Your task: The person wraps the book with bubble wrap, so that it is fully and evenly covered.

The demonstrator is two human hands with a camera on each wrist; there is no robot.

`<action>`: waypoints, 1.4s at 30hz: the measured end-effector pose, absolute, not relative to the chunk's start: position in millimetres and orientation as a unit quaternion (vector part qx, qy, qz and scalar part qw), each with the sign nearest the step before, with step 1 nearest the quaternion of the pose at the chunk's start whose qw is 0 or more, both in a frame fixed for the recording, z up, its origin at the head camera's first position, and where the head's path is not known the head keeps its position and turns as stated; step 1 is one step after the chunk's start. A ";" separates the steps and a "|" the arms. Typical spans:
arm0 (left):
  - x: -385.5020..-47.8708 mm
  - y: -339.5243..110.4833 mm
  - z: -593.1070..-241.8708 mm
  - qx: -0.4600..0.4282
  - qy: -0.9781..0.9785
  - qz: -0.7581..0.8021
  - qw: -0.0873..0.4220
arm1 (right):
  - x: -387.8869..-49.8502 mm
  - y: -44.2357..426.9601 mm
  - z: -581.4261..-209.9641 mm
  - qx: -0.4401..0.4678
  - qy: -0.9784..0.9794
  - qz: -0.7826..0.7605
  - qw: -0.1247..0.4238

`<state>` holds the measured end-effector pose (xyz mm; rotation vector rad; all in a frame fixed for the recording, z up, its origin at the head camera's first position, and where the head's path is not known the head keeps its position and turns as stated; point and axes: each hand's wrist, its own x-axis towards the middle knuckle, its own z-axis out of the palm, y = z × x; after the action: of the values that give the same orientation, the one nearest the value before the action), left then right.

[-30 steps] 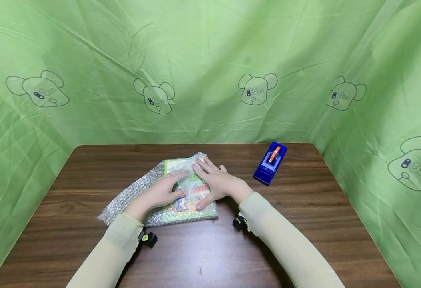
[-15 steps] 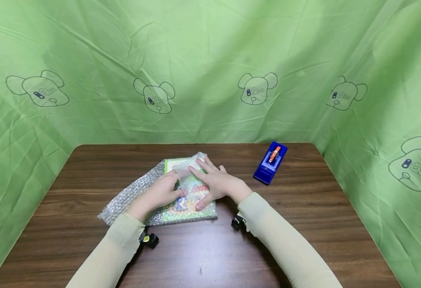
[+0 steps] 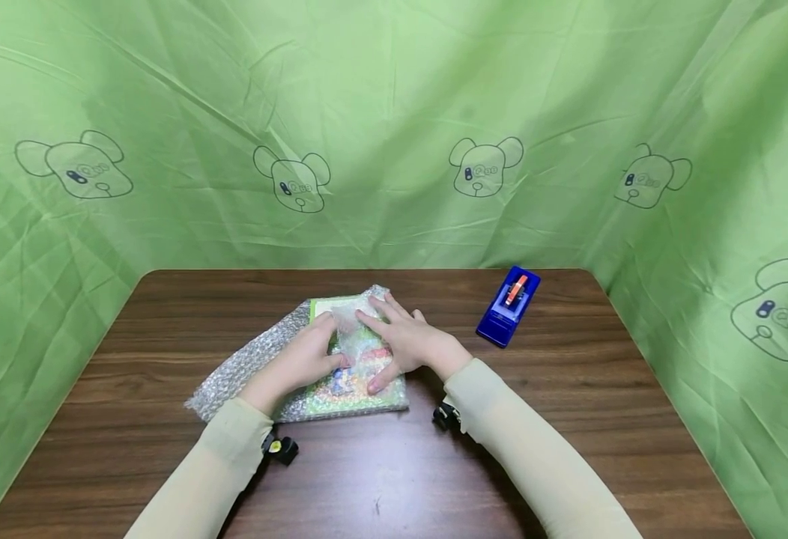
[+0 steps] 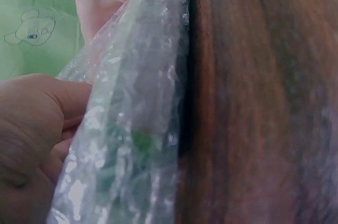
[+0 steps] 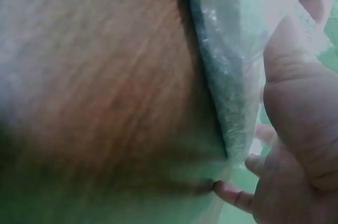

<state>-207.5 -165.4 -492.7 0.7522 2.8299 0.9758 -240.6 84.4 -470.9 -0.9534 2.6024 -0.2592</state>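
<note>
A book with a green-edged, colourful cover [image 3: 329,404] lies in bubble wrap [image 3: 249,367] on the table, left of centre. My left hand [image 3: 299,363] is over the cover with curled fingers, gripping the loose layer of wrap; its thumb lies low on the book. My right hand [image 3: 410,340] rests on the right part of the wrapped book, fingers spread. In the left wrist view the bubble wrap [image 4: 127,145] stands beside my left hand [image 4: 31,134], which hides part of its fingertips. The right wrist view shows the wrap's edge [image 5: 227,76] beside my right hand [image 5: 301,129].
A blue tape dispenser or similar holder [image 3: 498,326] with an orange-red piece [image 3: 517,290] on it lies at the back right of the brown wooden table [image 3: 569,389]. Green cloth [image 3: 394,224] with printed bear heads hangs behind and at both sides.
My left fingers have drawn back slightly to the left from under the translucent layer of wrap. The right hand has barely moved, and the book lies in the same place.
</note>
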 end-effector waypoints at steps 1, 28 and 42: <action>-207.8 -165.4 -492.8 0.235 0.917 0.321 0.025 | -240.5 83.1 -469.4 -0.335 0.920 -0.091 0.182; -192.8 -182.1 -470.1 0.357 0.910 0.211 0.020 | -241.8 75.5 -467.5 -0.306 0.924 -0.076 0.215; -192.9 -186.0 -473.6 0.361 0.908 0.207 0.046 | -244.3 84.4 -471.8 -0.371 0.914 -0.096 0.137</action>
<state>-192.9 -186.0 -473.6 1.1010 2.7721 0.6317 -244.3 84.4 -471.8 -1.0729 2.6447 -0.2784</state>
